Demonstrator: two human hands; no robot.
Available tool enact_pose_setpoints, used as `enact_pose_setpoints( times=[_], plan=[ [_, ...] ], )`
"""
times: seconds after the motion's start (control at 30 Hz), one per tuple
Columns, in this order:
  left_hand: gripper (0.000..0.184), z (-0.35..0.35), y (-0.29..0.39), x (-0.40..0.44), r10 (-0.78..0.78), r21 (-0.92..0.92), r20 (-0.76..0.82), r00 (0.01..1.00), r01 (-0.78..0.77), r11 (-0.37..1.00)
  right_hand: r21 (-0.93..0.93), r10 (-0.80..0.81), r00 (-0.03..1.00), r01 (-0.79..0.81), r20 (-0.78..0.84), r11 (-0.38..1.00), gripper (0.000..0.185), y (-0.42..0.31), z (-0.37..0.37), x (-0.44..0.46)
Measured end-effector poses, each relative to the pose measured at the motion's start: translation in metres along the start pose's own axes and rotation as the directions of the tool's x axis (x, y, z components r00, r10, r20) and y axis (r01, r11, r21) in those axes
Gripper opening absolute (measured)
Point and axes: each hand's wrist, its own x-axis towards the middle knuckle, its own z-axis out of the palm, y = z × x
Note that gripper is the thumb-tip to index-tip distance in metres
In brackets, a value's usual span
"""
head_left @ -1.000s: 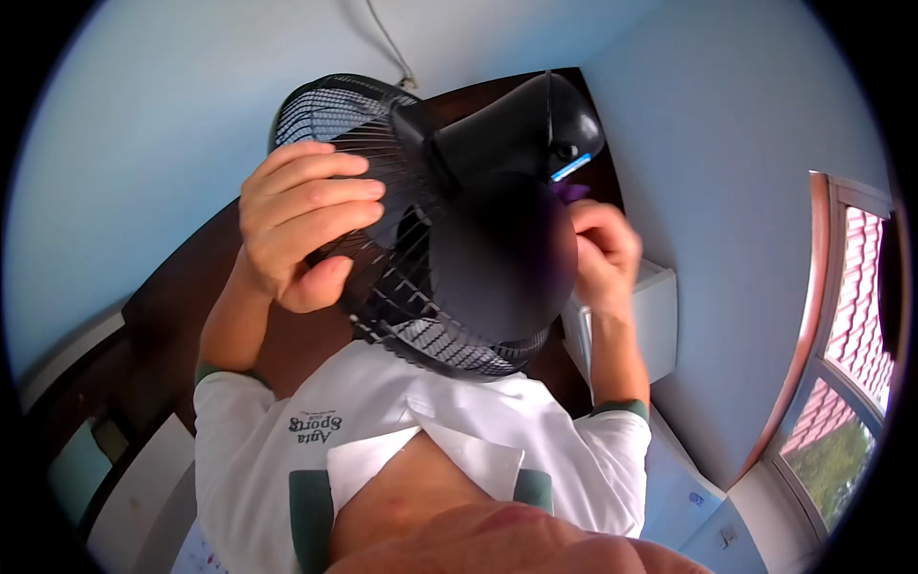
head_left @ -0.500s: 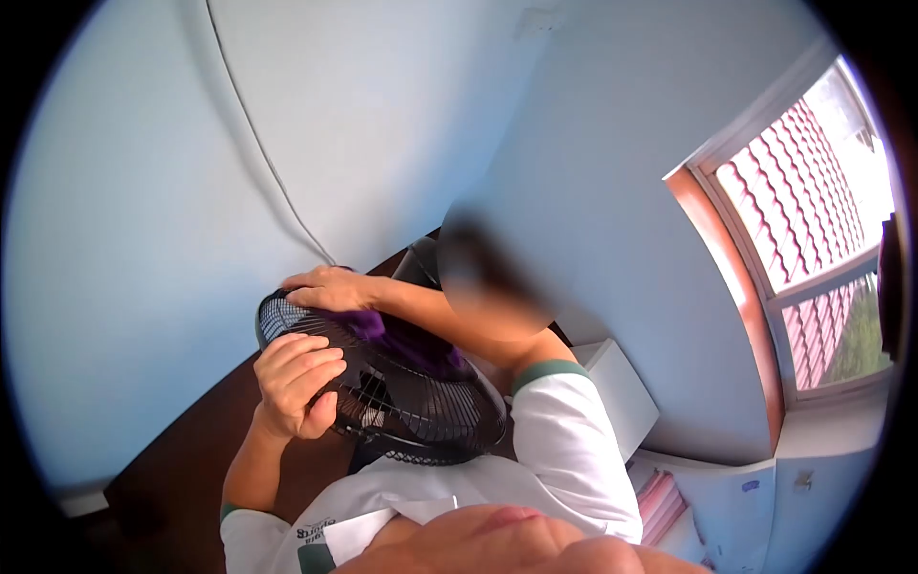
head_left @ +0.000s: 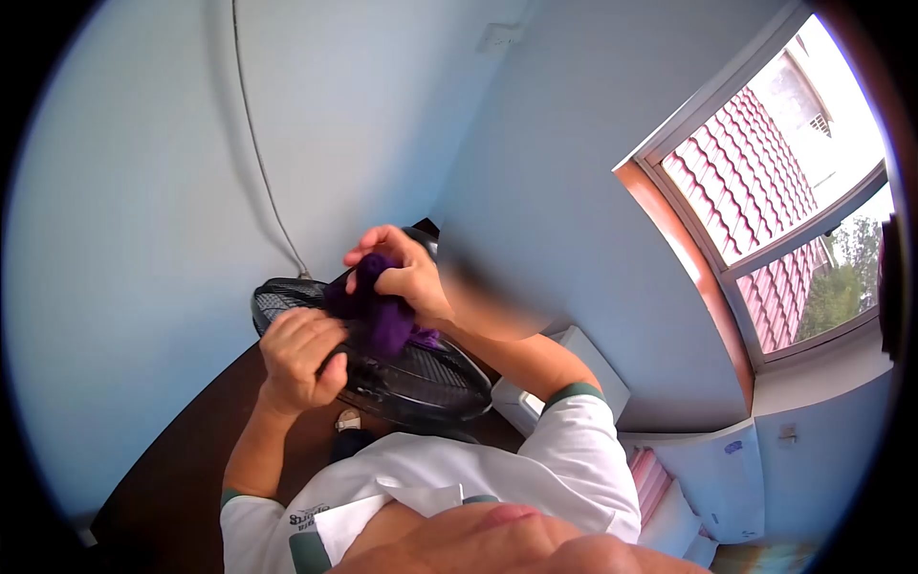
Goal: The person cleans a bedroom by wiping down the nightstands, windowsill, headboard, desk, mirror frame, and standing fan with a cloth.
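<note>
A black fan guard (head_left: 449,387), a round wire grille, stands tilted in front of my chest. My left hand (head_left: 298,359) is closed on its left part, fingers over the wires and thumb below. In my right hand (head_left: 416,277) is a bunched purple cloth (head_left: 390,325), pinched between thumb and fingers. The cloth hangs over the upper face of the guard; whether it touches the wires I cannot tell. The fan's inner parts are mostly hidden by the cloth and hands.
A dark brown surface (head_left: 191,450) lies below and to the left. A grey cord (head_left: 251,124) runs down the pale blue wall to behind the guard. On the right are a white box-like object (head_left: 593,368) and a window (head_left: 746,182). A sandalled foot (head_left: 349,419) shows below.
My right hand has moved from the guard's upper left edge to the right and up, bunching the purple cloth. The left hand keeps its hold. The view has shifted slightly.
</note>
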Motion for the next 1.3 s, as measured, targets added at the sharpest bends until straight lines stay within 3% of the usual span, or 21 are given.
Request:
enact_pose_setpoints(
  times=[0.07, 0.1, 0.17, 0.2, 0.23, 0.3, 0.37, 0.4, 0.43, 0.47, 0.5, 0.63, 0.67, 0.7, 0.77, 0.83, 0.97, 1.03, 1.1, 1.17, 1.3],
  plan=[
    [0.02, 0.002, -0.004, 0.004, -0.023, 0.015, -0.005, 1.0, 0.023, 1.0, -0.072, -0.081, 0.994, 0.076, -0.078, 0.995, 0.028, -0.031, -0.019, -0.01],
    [0.021, 0.002, -0.008, 0.005, -0.034, 0.021, -0.01, 0.999, 0.035, 0.999, -0.244, -0.242, 0.966, 0.214, -0.091, 0.946, 0.023, -0.058, -0.025, -0.021],
    [0.021, 0.0, -0.01, 0.007, -0.029, 0.042, 0.01, 1.0, 0.028, 0.999, -0.231, -0.452, 0.891, 0.43, -0.05, 0.873, 0.024, -0.121, -0.066, -0.031],
    [0.021, -0.002, -0.009, 0.006, -0.039, 0.051, 0.013, 0.999, 0.039, 0.998, -0.326, -0.651, 0.757, 0.628, 0.047, 0.707, 0.024, -0.155, -0.079, -0.039],
    [0.028, -0.003, -0.009, 0.004, -0.06, 0.046, 0.035, 0.998, 0.058, 0.997, -0.236, -0.784, 0.618, 0.756, -0.049, 0.611, 0.026, -0.177, -0.091, -0.041],
    [0.03, -0.007, 0.002, 0.002, -0.134, 0.102, 0.084, 0.987, 0.126, 0.987, -0.118, -0.807, 0.571, 0.8, -0.15, 0.588, 0.029, -0.196, -0.132, -0.039],
    [0.03, -0.007, 0.013, 0.004, -0.219, 0.164, 0.089, 0.972, 0.202, 0.966, -0.038, -0.648, 0.76, 0.647, -0.05, 0.761, 0.022, -0.184, -0.196, -0.021],
    [0.032, -0.003, 0.019, 0.004, -0.295, 0.196, 0.072, 0.953, 0.277, 0.941, -0.573, -0.64, 0.768, 0.514, -0.025, 0.639, 0.018, -0.16, -0.258, 0.002],
    [0.033, -0.002, 0.023, 0.002, -0.365, 0.227, 0.05, 0.93, 0.345, 0.911, -0.546, -0.556, 0.812, 0.389, -0.178, 0.742, 0.014, -0.152, -0.271, 0.009],
    [0.037, -0.001, 0.024, -0.003, -0.447, 0.201, 0.06, 0.893, 0.428, 0.881, -0.486, -0.455, 0.829, 0.266, -0.325, 0.833, 0.011, -0.144, -0.283, 0.015],
    [0.037, 0.003, 0.025, -0.004, -0.449, 0.209, 0.05, 0.892, 0.43, 0.878, 0.192, -0.107, 0.888, 0.213, -0.448, 0.958, 0.008, -0.149, -0.258, 0.002],
    [0.042, 0.002, 0.023, -0.018, -0.585, 0.183, -0.034, 0.811, 0.58, 0.794, 0.003, -0.237, 0.891, 0.258, -0.388, 0.966, 0.01, -0.178, -0.257, 0.012],
    [0.042, 0.001, 0.022, -0.019, -0.599, 0.187, -0.076, 0.797, 0.601, 0.777, 0.051, -0.184, 0.938, 0.208, -0.293, 0.977, 0.01, -0.181, -0.281, 0.023],
    [0.042, 0.001, 0.019, -0.02, -0.609, 0.185, -0.117, 0.785, 0.62, 0.763, -0.109, -0.264, 0.948, 0.248, -0.178, 0.963, 0.008, -0.192, -0.286, 0.029],
    [0.044, 0.004, 0.01, -0.027, -0.609, 0.136, -0.131, 0.782, 0.623, 0.77, -0.506, -0.483, 0.777, 0.25, -0.405, 0.826, 0.012, -0.209, -0.268, 0.04],
    [0.046, 0.003, 0.019, -0.02, -0.651, 0.113, -0.158, 0.743, 0.668, 0.735, -0.749, -0.689, 0.674, 0.305, -0.267, 0.589, 0.018, -0.223, -0.301, 0.078],
    [0.05, -0.007, 0.016, -0.027, -0.708, 0.148, -0.132, 0.694, 0.72, 0.678, -0.989, -0.881, 0.473, 0.131, 0.004, 0.066, 0.028, -0.265, -0.329, 0.136],
    [0.05, -0.005, 0.025, -0.022, -0.768, 0.087, -0.184, 0.613, 0.789, 0.609, -0.991, -0.881, 0.471, 0.129, 0.036, 0.029, 0.027, -0.285, -0.345, 0.169],
    [0.049, -0.014, 0.015, -0.057, -0.743, 0.117, -0.2, 0.639, 0.768, 0.629, -0.99, -0.885, 0.461, 0.138, 0.069, -0.005, 0.027, -0.305, -0.365, 0.212],
    [0.049, -0.012, 0.025, -0.059, -0.784, 0.112, -0.237, 0.573, 0.818, 0.564, -0.975, -0.866, 0.454, 0.038, 0.211, -0.217, 0.023, -0.321, -0.392, 0.254],
    [0.049, -0.004, 0.041, -0.056, -0.846, 0.095, -0.291, 0.446, 0.894, 0.438, -0.921, -0.772, 0.546, -0.005, 0.325, -0.391, 0.021, -0.341, -0.406, 0.299]
  ],
)
